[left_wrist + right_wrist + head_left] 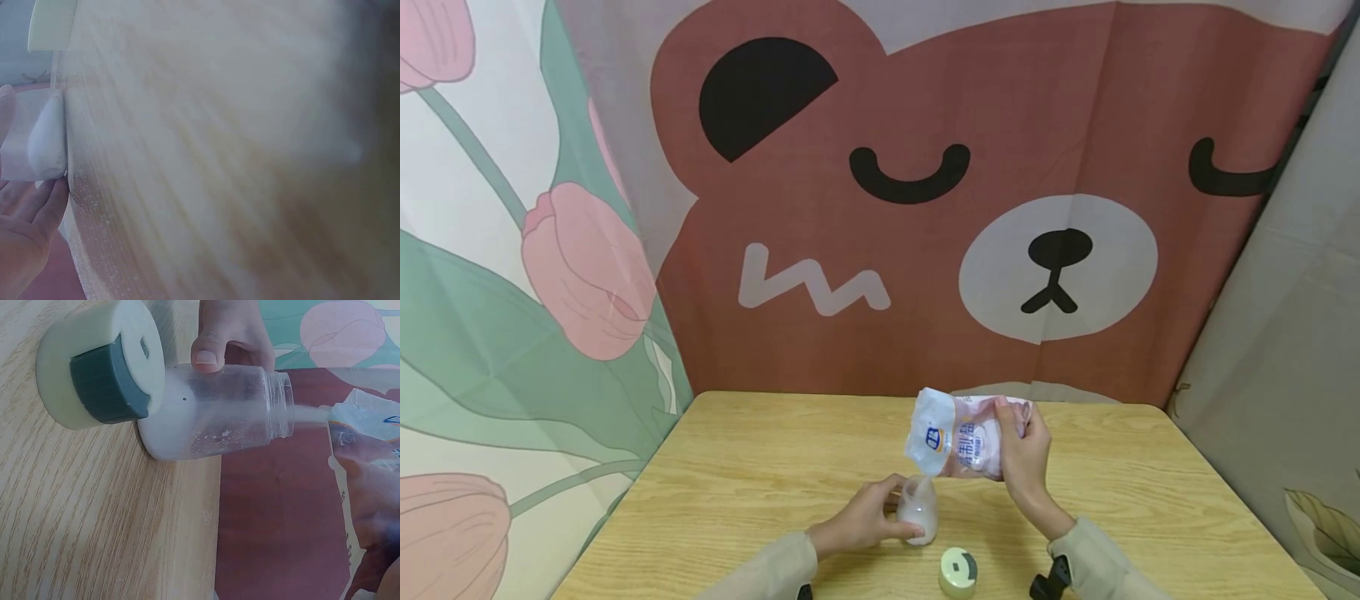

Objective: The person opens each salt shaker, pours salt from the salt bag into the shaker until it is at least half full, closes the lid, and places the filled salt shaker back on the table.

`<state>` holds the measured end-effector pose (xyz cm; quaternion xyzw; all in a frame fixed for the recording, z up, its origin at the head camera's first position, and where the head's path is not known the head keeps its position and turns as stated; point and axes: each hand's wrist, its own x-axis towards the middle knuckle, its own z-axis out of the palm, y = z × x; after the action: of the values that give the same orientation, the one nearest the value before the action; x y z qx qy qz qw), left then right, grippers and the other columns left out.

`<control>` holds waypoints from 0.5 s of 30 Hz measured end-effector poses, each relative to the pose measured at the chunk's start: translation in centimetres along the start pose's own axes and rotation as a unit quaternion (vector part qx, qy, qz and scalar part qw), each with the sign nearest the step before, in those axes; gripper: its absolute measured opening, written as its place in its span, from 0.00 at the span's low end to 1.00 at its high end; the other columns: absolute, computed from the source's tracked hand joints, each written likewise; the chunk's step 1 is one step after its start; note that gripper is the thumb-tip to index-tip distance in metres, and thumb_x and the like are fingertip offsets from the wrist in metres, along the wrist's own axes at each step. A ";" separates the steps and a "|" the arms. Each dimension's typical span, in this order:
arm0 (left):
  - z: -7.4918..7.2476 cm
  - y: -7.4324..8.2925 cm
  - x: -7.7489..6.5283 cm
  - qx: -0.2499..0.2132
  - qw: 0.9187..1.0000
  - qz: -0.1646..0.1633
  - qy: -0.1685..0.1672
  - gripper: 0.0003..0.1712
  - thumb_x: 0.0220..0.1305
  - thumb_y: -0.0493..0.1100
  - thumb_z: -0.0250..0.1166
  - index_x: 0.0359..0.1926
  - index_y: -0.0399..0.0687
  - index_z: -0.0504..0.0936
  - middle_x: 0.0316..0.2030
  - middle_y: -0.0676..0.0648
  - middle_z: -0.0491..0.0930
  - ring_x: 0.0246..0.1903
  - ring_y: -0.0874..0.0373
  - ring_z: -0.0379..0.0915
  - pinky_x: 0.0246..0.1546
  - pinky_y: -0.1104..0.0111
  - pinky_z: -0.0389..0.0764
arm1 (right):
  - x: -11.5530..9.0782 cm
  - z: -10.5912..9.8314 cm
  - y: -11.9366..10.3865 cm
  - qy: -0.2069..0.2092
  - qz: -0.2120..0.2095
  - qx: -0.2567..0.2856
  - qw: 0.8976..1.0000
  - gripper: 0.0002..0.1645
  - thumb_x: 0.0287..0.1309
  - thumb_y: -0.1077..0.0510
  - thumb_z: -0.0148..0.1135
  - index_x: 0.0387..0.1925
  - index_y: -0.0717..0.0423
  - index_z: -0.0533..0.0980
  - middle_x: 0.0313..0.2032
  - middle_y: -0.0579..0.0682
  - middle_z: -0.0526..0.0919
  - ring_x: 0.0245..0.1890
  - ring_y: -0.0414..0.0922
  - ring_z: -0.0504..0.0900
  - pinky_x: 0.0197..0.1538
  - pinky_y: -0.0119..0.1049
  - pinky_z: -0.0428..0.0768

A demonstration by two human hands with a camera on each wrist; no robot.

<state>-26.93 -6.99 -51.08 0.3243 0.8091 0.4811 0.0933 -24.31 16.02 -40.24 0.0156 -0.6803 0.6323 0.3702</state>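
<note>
A clear, wide-necked seasoning jar [922,515] stands upright on the table, with white salt in its bottom part. My left hand [867,518] grips it from the left, thumb and fingers around its sides. Higher and to the right, my right hand [1027,457] holds a pink-and-white salt bag [970,437] by its right end. The bag tilts left, its open corner just over the jar's mouth. In the right wrist view a white stream of salt [310,414] runs from the bag into the jar. Nearer the front sits a pale yellow-green lid [957,573] with a dark green flap.
The light wood-grain table [760,467] reaches back to a hanging cloth [820,350] printed with a bear face. A flower-printed cloth [475,358] hangs on the left, and a pale curtain [1285,350] on the right.
</note>
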 end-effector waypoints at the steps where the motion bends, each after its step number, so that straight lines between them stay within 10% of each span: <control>1: 0.0 0.0 0.0 0.000 1.000 0.000 0.000 0.28 0.56 0.44 0.76 0.55 0.43 0.76 0.52 0.46 0.80 0.49 0.59 0.79 0.50 0.71 0.79 | 0.0 0.0 0.0 -0.001 0.000 0.000 1.000 0.15 0.69 0.63 0.58 0.26 0.64 0.68 0.19 0.43 0.68 0.18 0.34 0.70 0.17 0.24 0.69; 15: 0.0 -0.1 0.0 -0.002 1.000 0.002 -0.001 0.28 0.56 0.44 0.76 0.55 0.44 0.76 0.52 0.47 0.80 0.49 0.59 0.79 0.50 0.71 0.79 | -0.1 0.0 -0.2 0.001 0.007 -0.010 1.000 0.14 0.69 0.62 0.57 0.27 0.65 0.68 0.19 0.43 0.68 0.18 0.34 0.69 0.17 0.24 0.69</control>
<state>-26.97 -7.04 -51.15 0.3268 0.8074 0.4821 0.0939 -24.13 15.95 -40.09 0.0069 -0.6866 0.6278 0.3666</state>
